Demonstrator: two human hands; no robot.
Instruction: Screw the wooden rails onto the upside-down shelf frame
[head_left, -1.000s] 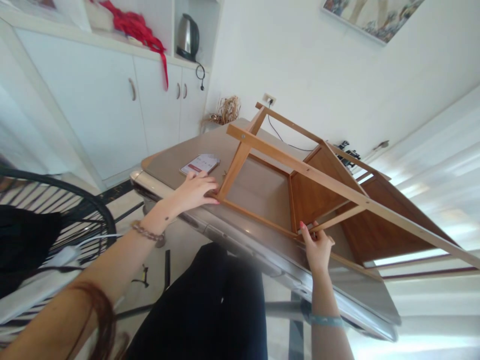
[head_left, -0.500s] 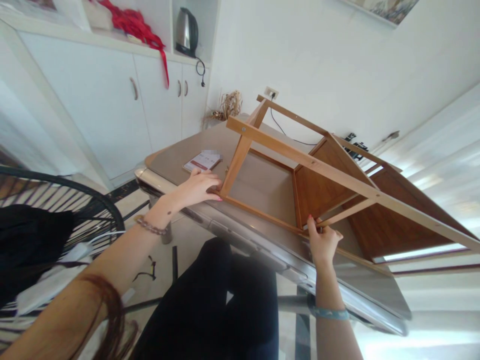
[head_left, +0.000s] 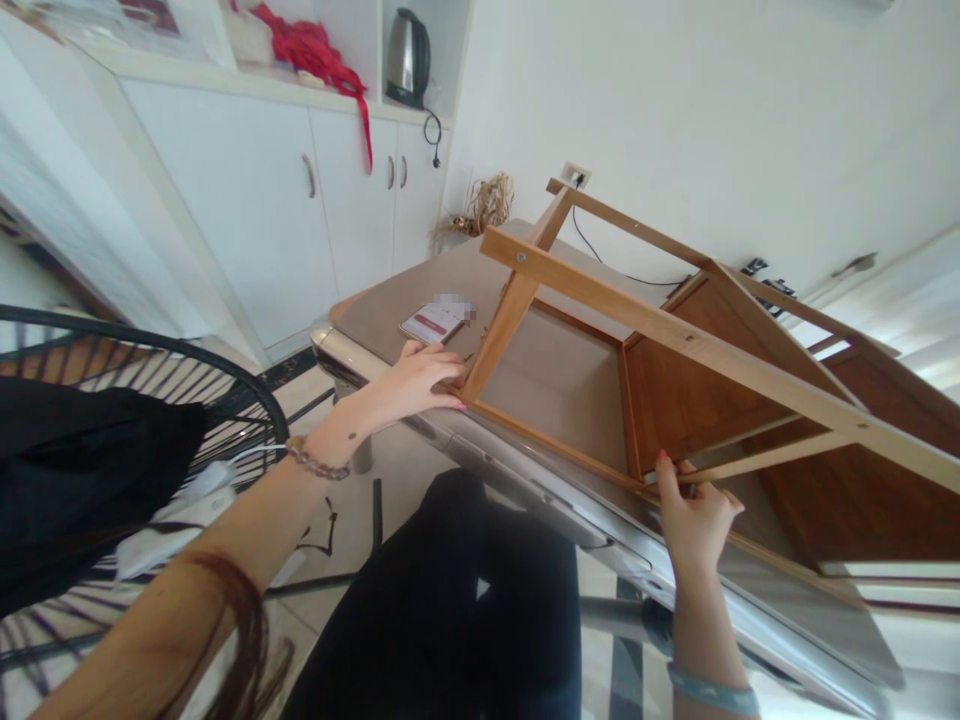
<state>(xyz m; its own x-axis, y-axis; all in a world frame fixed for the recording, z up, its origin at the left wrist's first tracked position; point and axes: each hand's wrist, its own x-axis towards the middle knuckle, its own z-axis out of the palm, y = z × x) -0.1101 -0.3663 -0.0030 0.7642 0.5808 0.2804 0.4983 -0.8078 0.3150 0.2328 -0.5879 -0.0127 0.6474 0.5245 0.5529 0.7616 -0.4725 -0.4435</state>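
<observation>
A wooden shelf unit (head_left: 690, 338) with slatted rails and brown panels lies on its side across the table (head_left: 394, 295). My left hand (head_left: 421, 382) is closed around the unit's near left corner, thumb along the lower rail and fingers bent behind the upright. Farther right, my right hand (head_left: 697, 520) grips the lower rail where a panel and a crosspiece meet, thumb pointing up inside the frame. Part of its fingers is hidden behind the wood. Just beyond my left hand, a phone (head_left: 435, 318) lies face up on the tabletop.
Left of me stands a black corded chair (head_left: 247, 385) with dark cloth on it. White cabinets (head_left: 225, 190) hold a kettle (head_left: 409, 60) and red ribbon (head_left: 315, 50). Dried plants (head_left: 487, 200) stand behind the table, near a plugged-in cable (head_left: 600, 258).
The view has shifted, so the whole scene sits a little farther right and the chair shows more. Both hands keep their places on the shelf unit.
</observation>
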